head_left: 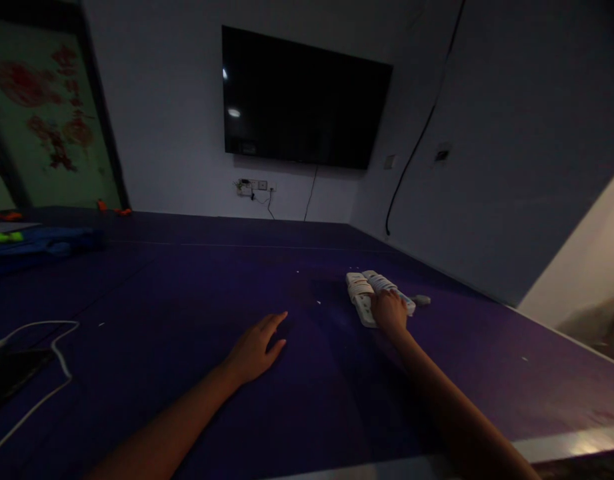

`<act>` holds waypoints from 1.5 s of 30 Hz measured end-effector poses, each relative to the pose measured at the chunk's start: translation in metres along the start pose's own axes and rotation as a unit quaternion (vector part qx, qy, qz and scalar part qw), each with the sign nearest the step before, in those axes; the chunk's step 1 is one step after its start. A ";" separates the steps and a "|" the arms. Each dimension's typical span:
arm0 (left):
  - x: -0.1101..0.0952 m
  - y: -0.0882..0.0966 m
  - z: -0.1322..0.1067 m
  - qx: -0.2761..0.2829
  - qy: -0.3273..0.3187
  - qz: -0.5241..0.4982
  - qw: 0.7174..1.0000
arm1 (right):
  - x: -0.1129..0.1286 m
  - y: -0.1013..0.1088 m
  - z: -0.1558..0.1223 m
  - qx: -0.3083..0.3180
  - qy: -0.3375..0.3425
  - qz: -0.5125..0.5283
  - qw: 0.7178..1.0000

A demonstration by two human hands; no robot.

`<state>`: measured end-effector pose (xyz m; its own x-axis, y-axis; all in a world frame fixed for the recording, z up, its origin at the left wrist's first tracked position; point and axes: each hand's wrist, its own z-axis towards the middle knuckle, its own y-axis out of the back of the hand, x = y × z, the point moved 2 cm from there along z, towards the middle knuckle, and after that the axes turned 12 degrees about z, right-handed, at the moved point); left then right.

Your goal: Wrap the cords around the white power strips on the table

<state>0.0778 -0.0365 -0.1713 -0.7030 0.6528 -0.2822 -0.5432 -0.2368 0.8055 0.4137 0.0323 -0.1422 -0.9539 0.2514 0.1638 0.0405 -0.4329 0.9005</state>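
Observation:
Two white power strips lie side by side on the purple surface, each with its cord wound round one end. My right hand is closed on the right-hand strip, its fingers bent over the near part; the fingertips are partly hidden. A pale plug sticks out just right of that strip. To the left, my left hand hovers over or rests on the surface, I cannot tell which. Its fingers reach forward with the thumb apart, and nothing is in it.
A black phone-like slab with a white cable lies at the left. Blue cloth sits farther back. A television hangs on the far wall, and a black cable dangles on the right wall. Small white scraps dot the surface.

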 end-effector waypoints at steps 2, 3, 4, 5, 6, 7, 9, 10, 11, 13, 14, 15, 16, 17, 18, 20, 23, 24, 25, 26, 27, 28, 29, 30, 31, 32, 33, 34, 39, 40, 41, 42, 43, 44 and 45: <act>0.001 0.000 0.000 -0.001 0.001 0.004 1.000 | 0.000 0.000 -0.001 -0.014 -0.004 0.023 1.000; 0.001 0.000 0.000 -0.001 0.001 0.004 1.000 | -0.001 0.001 -0.002 -0.014 -0.007 0.034 0.999; 0.001 0.000 0.000 0.001 0.002 0.003 1.000 | -0.003 0.001 -0.002 -0.008 -0.011 0.042 0.999; 0.001 0.000 0.000 0.004 0.002 0.001 1.000 | -0.004 0.002 -0.002 -0.002 -0.015 0.046 0.999; 0.000 0.000 0.000 0.007 0.002 0.000 1.000 | -0.006 0.004 -0.003 0.002 -0.019 0.047 0.999; 0.000 0.000 0.000 0.010 0.003 -0.001 1.000 | -0.007 0.005 -0.003 0.003 -0.023 0.045 0.999; -0.001 0.000 0.000 0.015 0.004 -0.002 1.000 | -0.009 0.007 -0.006 -0.002 -0.028 0.045 0.999; -0.001 0.000 0.000 0.016 0.004 -0.002 1.000 | -0.010 0.008 -0.008 -0.005 -0.030 0.047 0.998; -0.001 0.000 0.000 0.016 0.003 -0.002 1.000 | -0.009 0.009 -0.009 -0.008 -0.032 0.051 0.998; -0.001 -0.001 0.000 0.014 0.004 -0.002 1.000 | -0.008 0.009 -0.012 -0.002 -0.032 0.065 0.997; 0.000 -0.001 0.000 0.013 0.004 -0.001 1.000 | -0.007 0.009 -0.012 0.004 -0.030 0.073 0.997; 0.000 -0.001 0.000 0.013 0.004 0.000 1.000 | -0.006 0.008 -0.013 0.011 -0.029 0.081 0.996; 0.000 -0.001 0.000 0.014 0.004 0.001 1.000 | -0.005 0.007 -0.014 0.017 -0.028 0.087 0.996; 0.000 -0.001 0.000 0.016 0.005 0.002 1.000 | -0.004 0.006 -0.015 0.020 -0.026 0.092 0.995; 0.000 -0.001 0.000 0.017 0.005 0.002 1.000 | -0.004 0.005 -0.016 0.020 -0.024 0.096 0.995; 0.000 -0.002 0.000 0.022 0.008 0.004 1.000 | -0.002 0.003 -0.018 0.015 -0.020 0.100 0.995; 0.000 -0.002 0.000 0.028 0.009 0.007 1.000 | 0.000 0.002 -0.021 -0.003 -0.015 0.088 0.996; 0.000 -0.002 0.000 0.029 0.008 0.006 1.000 | 0.001 0.002 -0.022 -0.009 -0.009 0.081 0.997; -0.001 -0.002 0.000 0.030 0.007 0.005 1.000 | 0.003 0.004 -0.023 -0.015 0.000 0.074 0.997; -0.001 -0.002 0.000 0.029 0.005 0.004 1.000 | 0.005 0.005 -0.023 -0.019 0.012 0.068 0.997; -0.001 -0.002 0.000 0.028 0.004 0.002 1.000 | 0.007 0.007 -0.024 -0.022 0.024 0.064 0.997; -0.001 -0.002 0.001 0.028 0.003 0.000 1.000 | 0.009 0.010 -0.024 -0.023 0.036 0.062 0.997; -0.001 -0.002 0.001 0.028 0.002 -0.001 1.000 | 0.011 0.012 -0.024 -0.022 0.048 0.062 0.997; -0.001 -0.002 0.000 0.028 0.003 -0.001 1.000 | 0.013 0.014 -0.024 -0.019 0.058 0.062 0.996; -0.001 -0.002 0.000 0.029 0.003 0.000 1.000 | 0.015 0.016 -0.025 -0.014 0.067 0.060 0.996; -0.001 -0.002 0.000 0.029 0.002 0.001 1.000 | 0.016 0.018 -0.025 -0.006 0.073 0.058 0.996; -0.001 -0.003 0.000 0.029 0.002 0.002 1.000 | 0.018 0.020 -0.025 0.004 0.076 0.054 0.996; -0.001 -0.003 0.000 0.028 0.001 0.003 1.000 | 0.018 0.022 -0.025 0.016 0.075 0.047 0.996; -0.001 -0.003 0.000 0.030 0.003 0.004 1.000 | 0.018 0.026 -0.026 0.062 0.045 0.017 0.997; -0.001 -0.003 0.000 0.032 0.004 0.003 0.999 | 0.017 0.025 -0.026 0.064 0.041 0.015 0.997; -0.001 -0.003 0.001 0.035 0.006 0.002 0.999 | 0.017 0.025 -0.027 0.063 0.040 0.014 0.997; -0.001 -0.002 0.001 0.038 0.008 0.001 0.999 | 0.016 0.024 -0.028 0.060 0.041 0.014 0.997; -0.001 -0.002 0.001 0.041 0.010 0.001 0.999 | 0.016 0.023 -0.028 0.058 0.043 0.014 0.997; -0.002 -0.002 0.001 0.044 0.010 0.001 0.999 | 0.016 0.021 -0.028 0.056 0.044 0.014 0.997; -0.002 -0.001 0.001 0.046 0.010 0.001 0.999 | 0.015 0.020 -0.028 0.057 0.045 0.016 0.997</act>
<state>0.0805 -0.0365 -0.1711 -0.7141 0.6372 -0.2898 -0.4971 -0.1701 0.8509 0.3919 0.0030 -0.1334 -0.9742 0.1582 0.1610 0.1001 -0.3369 0.9362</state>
